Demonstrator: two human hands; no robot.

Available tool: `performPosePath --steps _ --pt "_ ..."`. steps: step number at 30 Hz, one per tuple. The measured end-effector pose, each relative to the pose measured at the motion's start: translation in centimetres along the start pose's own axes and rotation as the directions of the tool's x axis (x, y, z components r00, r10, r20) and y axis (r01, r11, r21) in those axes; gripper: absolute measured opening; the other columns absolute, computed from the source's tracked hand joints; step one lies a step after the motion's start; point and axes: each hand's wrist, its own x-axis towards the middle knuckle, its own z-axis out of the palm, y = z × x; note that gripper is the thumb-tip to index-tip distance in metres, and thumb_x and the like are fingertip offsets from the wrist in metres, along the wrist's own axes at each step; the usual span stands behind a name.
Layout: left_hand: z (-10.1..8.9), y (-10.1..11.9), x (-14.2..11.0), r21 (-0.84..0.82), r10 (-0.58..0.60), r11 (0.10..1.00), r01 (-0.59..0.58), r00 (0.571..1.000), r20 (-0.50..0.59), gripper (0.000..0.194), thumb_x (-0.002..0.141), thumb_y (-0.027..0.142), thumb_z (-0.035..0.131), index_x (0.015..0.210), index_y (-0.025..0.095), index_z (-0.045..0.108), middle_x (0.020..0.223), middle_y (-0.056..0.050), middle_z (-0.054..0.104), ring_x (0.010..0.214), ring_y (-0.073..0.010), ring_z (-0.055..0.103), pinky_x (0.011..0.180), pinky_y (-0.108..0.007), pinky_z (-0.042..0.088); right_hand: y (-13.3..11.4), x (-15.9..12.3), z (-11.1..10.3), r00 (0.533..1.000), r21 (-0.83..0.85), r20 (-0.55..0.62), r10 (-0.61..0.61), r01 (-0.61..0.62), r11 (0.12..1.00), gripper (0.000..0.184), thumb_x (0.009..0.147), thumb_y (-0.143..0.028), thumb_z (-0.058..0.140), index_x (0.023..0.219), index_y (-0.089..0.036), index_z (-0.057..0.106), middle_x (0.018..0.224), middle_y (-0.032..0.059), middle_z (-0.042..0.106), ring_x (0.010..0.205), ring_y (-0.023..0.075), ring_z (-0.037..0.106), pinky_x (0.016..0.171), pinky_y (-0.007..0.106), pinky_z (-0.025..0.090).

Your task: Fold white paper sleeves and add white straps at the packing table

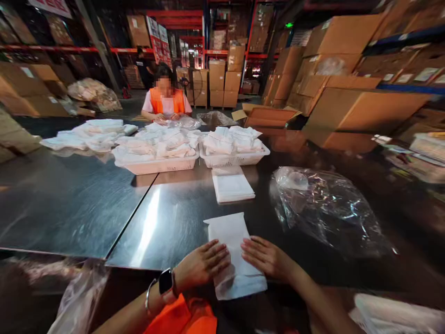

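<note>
A flat white folded sheet or pouch (231, 232) lies on the dark shiny table at its front edge, its near end reaching past that edge. My left hand (205, 260) rests on its left side, fingers stretched out flat. On the right side, my right hand (266, 256) lies with straight fingers pointing inward over the sheet. Neither hand is wrapped round anything. A bit farther off sits a small stack of similar white folded pieces (233, 186). Whether the sheet is cloth, paper or a bag, I cannot tell.
Two white plastic baskets (160, 167) (236, 160) heaped with white pieces stand beyond the stack. More white bundles (92, 134) lie at left. A clear plastic bag (330, 208) spreads at right. Across the table, a person in an orange vest (168, 99) handles clear plastic. Cardboard boxes (347, 106) stand behind.
</note>
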Motion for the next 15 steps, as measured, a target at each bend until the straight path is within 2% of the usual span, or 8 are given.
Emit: performPosePath --steps 3,5,8,10,11,12,13,15 --pt "0.5 0.2 -0.6 -0.071 -0.044 0.996 0.045 0.999 0.007 0.023 0.098 0.018 0.048 0.115 0.014 0.061 0.118 -0.004 0.069 0.119 -0.0188 0.059 0.111 -0.036 0.04 -0.2 -0.9 0.6 0.998 0.061 0.042 -0.044 0.042 0.997 0.027 0.096 -0.011 0.042 0.111 -0.011 0.065 0.12 0.0073 0.067 0.128 0.0179 0.05 0.111 0.037 0.042" --pt "0.1 0.3 -0.9 -0.182 -0.087 0.978 0.098 0.994 0.068 0.027 0.098 0.017 0.043 0.118 0.013 0.059 0.122 -0.006 0.067 0.123 -0.0197 0.056 0.112 -0.038 0.039 -0.6 -1.6 0.8 0.999 0.146 0.051 -0.007 0.0 0.989 0.03 0.096 -0.012 0.041 0.118 -0.01 0.061 0.118 0.009 0.067 0.129 0.0168 0.049 0.111 0.037 0.041" --pt "-1.0 0.9 -1.3 -0.419 -0.173 0.879 0.23 0.97 0.17 0.036 0.097 0.021 0.039 0.129 0.013 0.053 0.131 -0.01 0.062 0.129 -0.0201 0.051 0.115 -0.04 0.035 -1.7 -2.2 1.0 0.986 0.322 0.008 0.168 -0.162 0.933 0.034 0.099 -0.021 0.036 0.125 -0.012 0.055 0.114 0.0106 0.069 0.122 0.0167 0.056 0.103 0.035 0.047" --pt "-1.5 1.8 -1.5 -0.538 -0.336 0.754 0.378 0.925 0.179 0.038 0.099 0.025 0.036 0.132 0.016 0.051 0.131 -0.009 0.062 0.127 -0.0192 0.052 0.113 -0.038 0.037 -2.8 -1.9 1.0 0.928 0.425 -0.034 0.37 -0.321 0.846 0.033 0.101 -0.029 0.034 0.118 -0.018 0.059 0.105 0.0084 0.071 0.106 0.0175 0.064 0.093 0.033 0.052" --pt "-1.4 2.3 -1.5 -0.577 -0.455 0.671 0.467 0.873 0.177 0.037 0.1 0.027 0.034 0.13 0.018 0.054 0.126 -0.008 0.065 0.121 -0.0187 0.056 0.108 -0.036 0.042 -3.4 -1.6 1.0 0.874 0.457 -0.061 0.483 -0.405 0.792 0.032 0.101 -0.03 0.034 0.11 -0.021 0.063 0.097 0.0068 0.072 0.097 0.0174 0.067 0.088 0.032 0.054" --pt "-1.3 2.9 -1.5 -0.602 -0.579 0.576 0.553 0.796 0.178 0.035 0.101 0.029 0.033 0.122 0.019 0.059 0.117 -0.007 0.069 0.111 -0.018 0.061 0.099 -0.032 0.047 -4.0 -1.1 1.0 0.8 0.475 -0.09 0.593 -0.488 0.732 0.033 0.101 -0.032 0.034 0.1 -0.022 0.065 0.089 0.0056 0.072 0.088 0.0171 0.068 0.083 0.03 0.054" --pt "-1.0 3.5 -1.3 -0.615 -0.691 0.476 0.629 0.7 0.18 0.036 0.102 0.031 0.031 0.109 0.02 0.064 0.103 -0.006 0.071 0.097 -0.0168 0.065 0.086 -0.028 0.051 -4.6 -0.5 1.1 0.713 0.484 -0.122 0.69 -0.565 0.669 0.035 0.101 -0.032 0.035 0.088 -0.022 0.065 0.08 0.0045 0.07 0.077 0.0162 0.068 0.075 0.027 0.055" --pt "-0.3 4.4 -0.9 -0.619 -0.847 0.29 0.73 0.497 0.189 0.045 0.102 0.039 0.029 0.082 0.019 0.064 0.075 -0.003 0.067 0.068 -0.0139 0.06 0.062 -0.024 0.048 -5.5 0.5 1.4 0.52 0.479 -0.161 0.839 -0.702 0.527 0.041 0.099 -0.037 0.039 0.067 -0.021 0.058 0.062 0.002 0.062 0.057 0.0135 0.061 0.057 0.021 0.05"
